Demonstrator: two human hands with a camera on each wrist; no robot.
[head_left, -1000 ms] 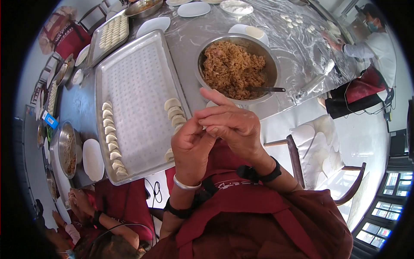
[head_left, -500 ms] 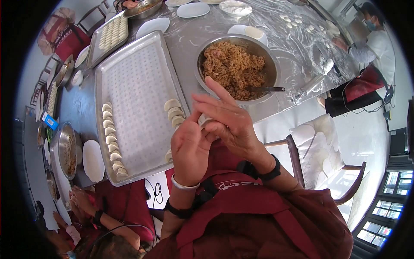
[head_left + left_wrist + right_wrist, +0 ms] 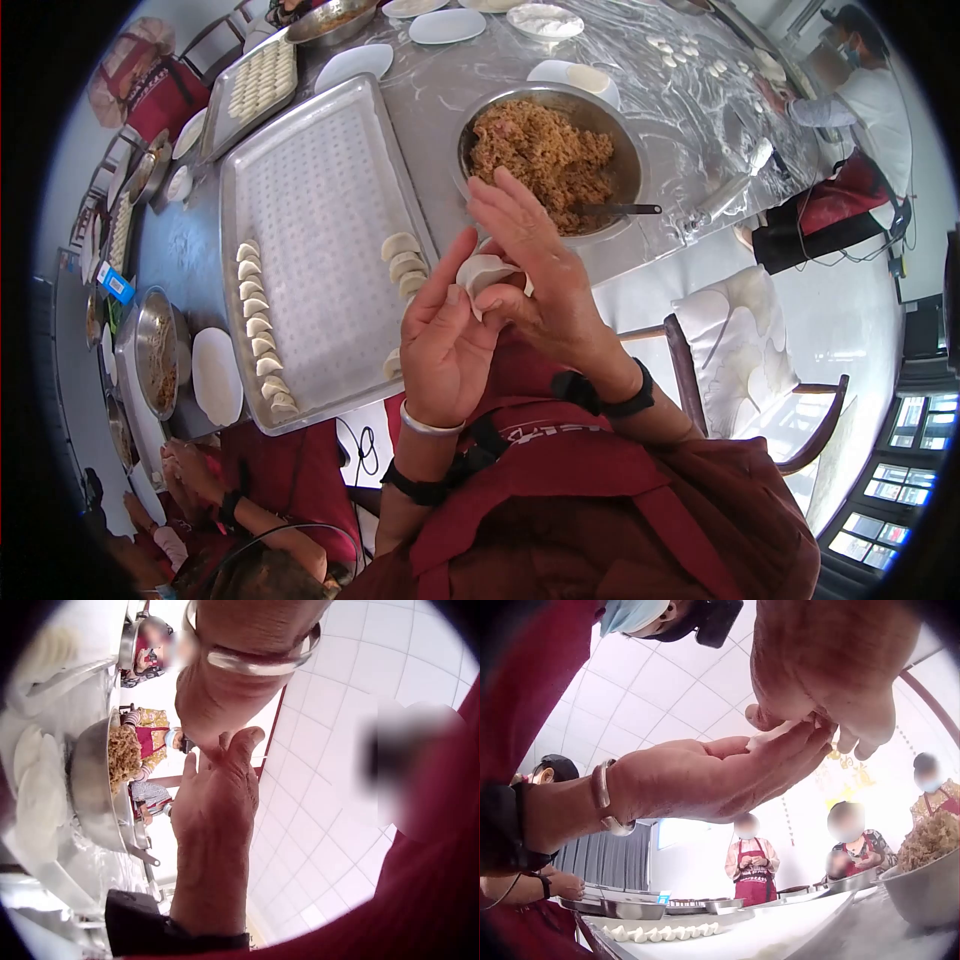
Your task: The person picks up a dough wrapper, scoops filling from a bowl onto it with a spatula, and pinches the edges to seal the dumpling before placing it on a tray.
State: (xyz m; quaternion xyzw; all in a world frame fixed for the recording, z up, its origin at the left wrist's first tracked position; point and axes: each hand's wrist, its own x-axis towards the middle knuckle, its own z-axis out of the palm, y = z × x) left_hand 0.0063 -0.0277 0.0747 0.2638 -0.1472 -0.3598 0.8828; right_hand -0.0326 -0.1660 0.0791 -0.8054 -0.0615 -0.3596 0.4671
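A pale folded dumpling (image 3: 487, 272) lies between the two hands in the head view, in front of the filling bowl. The left hand (image 3: 447, 345) cradles it from the left, thumb and fingers around its edge. From the right, the right hand (image 3: 545, 285) pinches its near edge with the thumb, the other fingers stretched upward. In the right wrist view a bit of white dough (image 3: 763, 740) shows on the left hand's (image 3: 712, 776) palm side, below the right hand (image 3: 825, 671). The left wrist view hides the dumpling behind the hands.
The metal bowl of brown filling (image 3: 545, 160) with a spoon stands just beyond the hands. To the left lies a large tray (image 3: 318, 190) with dumpling rows (image 3: 256, 318) along both sides. A floured worktop (image 3: 690, 130), plates and another person (image 3: 872, 120) are farther off.
The hands have parted from their clasped pose, so the dumpling now shows between them. The right hand's fingers have lifted and straightened; the left hand has opened out around the dough.
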